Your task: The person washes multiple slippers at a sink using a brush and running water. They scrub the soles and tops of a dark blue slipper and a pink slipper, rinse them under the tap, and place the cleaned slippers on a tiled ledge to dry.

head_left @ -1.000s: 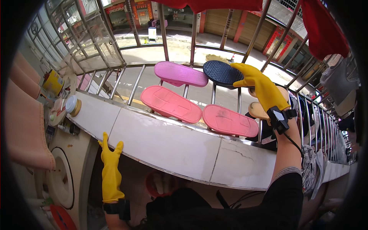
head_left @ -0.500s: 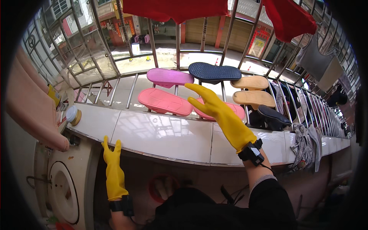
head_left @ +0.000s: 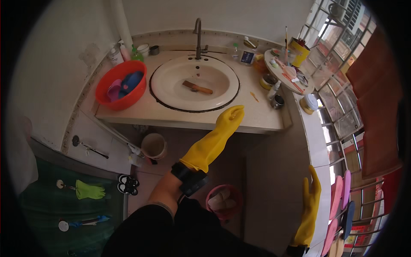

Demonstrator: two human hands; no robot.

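Indoors, a wooden brush (head_left: 197,87) lies in the bowl of a white sink (head_left: 171,81), below the tap (head_left: 198,36). The left hand (head_left: 230,118), in a long yellow rubber glove, hangs over the front edge of the counter (head_left: 262,116) just short of the sink, fingers stretched and holding nothing. The brush looks like the nearest thing to it. In slick rubber gloves, a full wrap of the fingers round the handle would likely serve better than a fingertip pinch, with the forearm kept clear of the clutter at the counter's right end.

A red bowl (head_left: 102,100) with coloured items stands left of the sink. The right hand (head_left: 310,205), gloved alike, stands flat and fingers-up against the tiled ledge (head_left: 314,141), apparently empty, near the slippers (head_left: 340,199) on the window bars.

The right palm faces away, so contact with the ledge cannot be told. The left forearm partly hides a pink bucket (head_left: 214,210), and the lens rim cuts off the slippers.
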